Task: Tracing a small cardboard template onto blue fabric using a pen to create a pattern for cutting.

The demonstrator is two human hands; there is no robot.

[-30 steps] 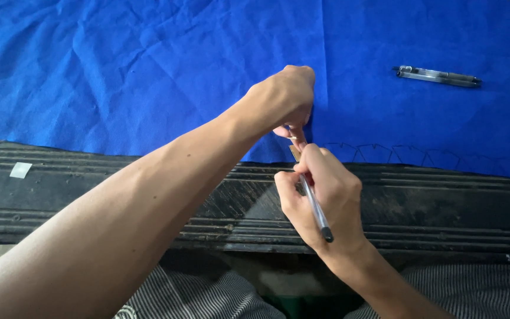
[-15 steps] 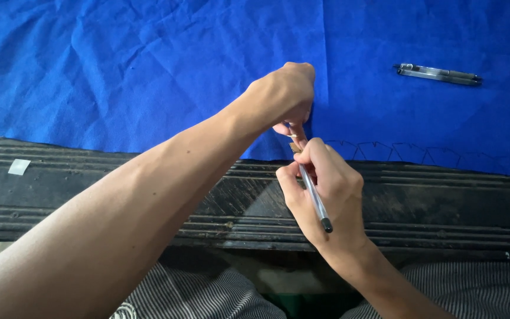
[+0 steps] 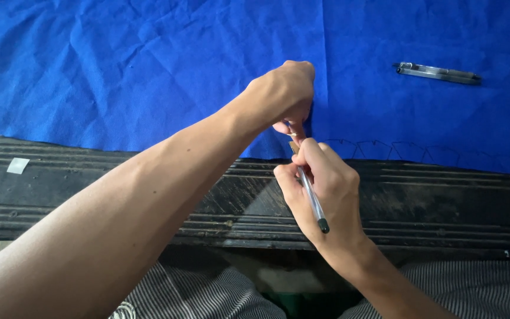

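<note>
While your right hand (image 3: 326,183) keeps its grip on the pen (image 3: 311,198), the head view shows very little movement over the last second: the hand has crept a touch upward and closer to the cloth edge, and the pen's dark cap end now sits slightly lower in your palm than before. Your fingers are wrapped together around the pen barrel, with the tip pointing up toward the lower edge of the blue cloth (image 3: 149,71), right where a row of small drawn scallop marks (image 3: 396,150) runs off to the right along that edge.

Your left hand (image 3: 284,94) stays in place on the cloth, its forearm crossing the view from the lower left. Its fingers are pinched together on the cloth edge just above the pen tip, though exactly what lies between them is hidden by the knuckles. The two hands are touching or nearly so.

That small shift suggests, as a judgement, that you are working on one mark at the left end of the row rather than moving along it.

Further off, a second pen (image 3: 438,72) lies untouched on the cloth at the upper right, well apart from both hands. The cloth hangs over the dark grooved bench (image 3: 444,201), and a small pale scrap (image 3: 18,165) sits on the bench at the far left.
</note>
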